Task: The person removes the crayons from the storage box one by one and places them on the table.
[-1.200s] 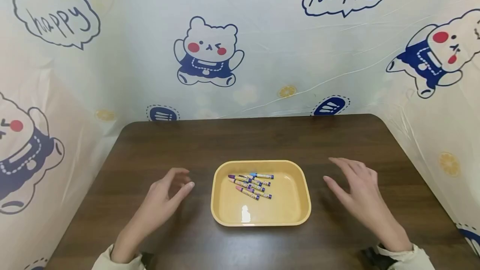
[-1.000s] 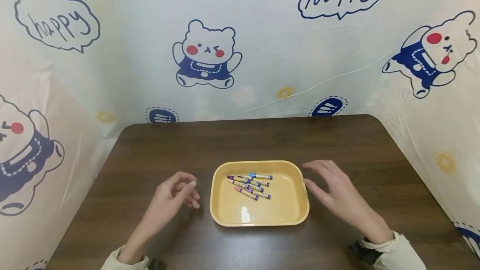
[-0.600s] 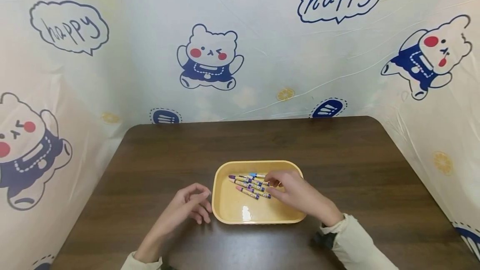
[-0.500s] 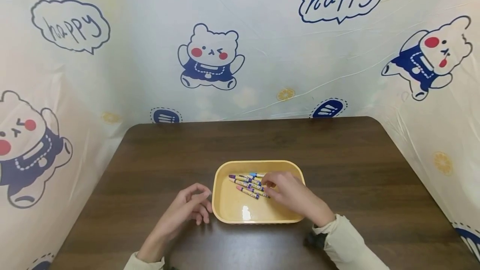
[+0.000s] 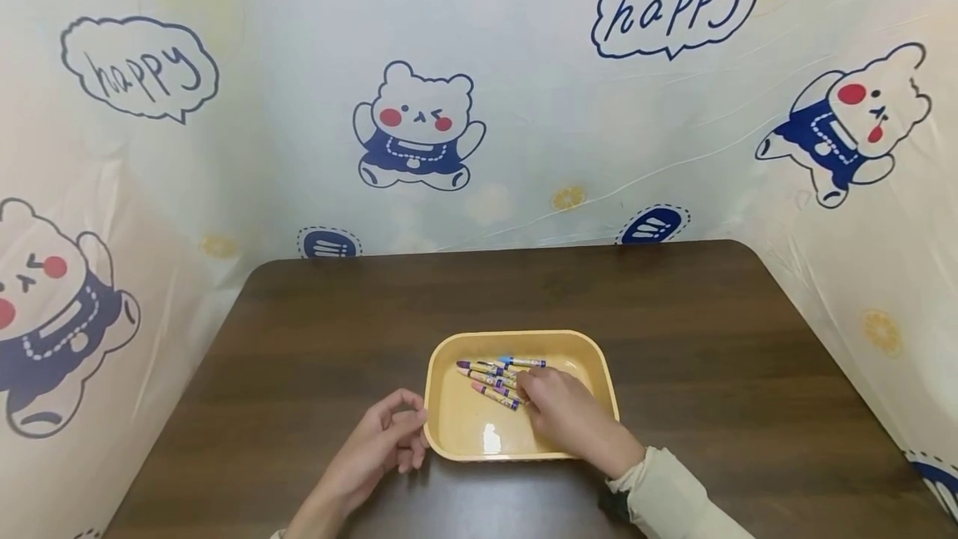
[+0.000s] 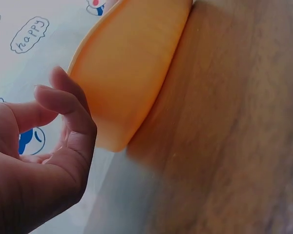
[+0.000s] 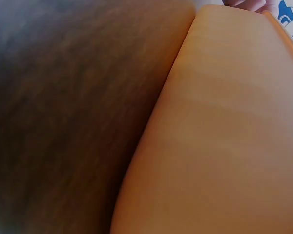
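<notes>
A shallow yellow tray point(image 5: 494, 443) stands on the table, holding several crayons point(image 5: 494, 394) in yellow wrappers. Their tips are purple, blue, peach and pink. My right hand point(image 5: 572, 418) reaches over the tray's right side, its curled fingers right at the crayons' lower-right ends. Its fingertips are hidden from the head view, so I cannot tell whether they pinch a crayon. My left hand point(image 5: 377, 447) is at the tray's left rim with loosely bent fingers. In the left wrist view those fingers lie against the outer wall of the tray point(image 6: 132, 63).
The dark brown wooden table point(image 5: 337, 306) runs on all around the tray. A pale printed curtain point(image 5: 546, 90) with bears and "happy" bubbles rises behind it and along both sides. The right wrist view is mostly filled by the tray's outer wall point(image 7: 215, 136).
My right hand has come in from the right of the tray, over its rim, to the crayons, its fingers curling. My left hand has moved right to the tray's left rim.
</notes>
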Motion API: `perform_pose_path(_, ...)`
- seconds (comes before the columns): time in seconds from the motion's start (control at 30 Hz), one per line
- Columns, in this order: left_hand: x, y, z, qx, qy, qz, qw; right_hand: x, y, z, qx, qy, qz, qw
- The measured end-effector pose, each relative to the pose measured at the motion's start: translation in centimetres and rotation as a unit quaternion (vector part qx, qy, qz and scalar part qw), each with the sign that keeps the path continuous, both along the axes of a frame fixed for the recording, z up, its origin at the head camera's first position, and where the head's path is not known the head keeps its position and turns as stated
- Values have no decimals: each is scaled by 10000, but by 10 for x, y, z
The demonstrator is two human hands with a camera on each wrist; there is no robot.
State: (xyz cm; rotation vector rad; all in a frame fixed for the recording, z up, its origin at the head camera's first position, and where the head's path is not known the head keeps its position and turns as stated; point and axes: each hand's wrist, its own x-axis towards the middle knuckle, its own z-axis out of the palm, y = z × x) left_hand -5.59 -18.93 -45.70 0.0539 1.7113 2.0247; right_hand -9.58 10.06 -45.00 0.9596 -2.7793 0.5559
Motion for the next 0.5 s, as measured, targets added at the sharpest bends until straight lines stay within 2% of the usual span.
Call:
perform_pose_path(0.13,2,0,-2,56,47,5,10000,2,-1,1,21,-37,-160,9999)
perform_pose_path(0.37,1,3,-1,131,91,2,9999,3,5,7,228,-389,-218,9987)
perform_pose_path(0.5,3,1,-1,162,32,40,9999,3,4,6,347,-322,-188,9987)
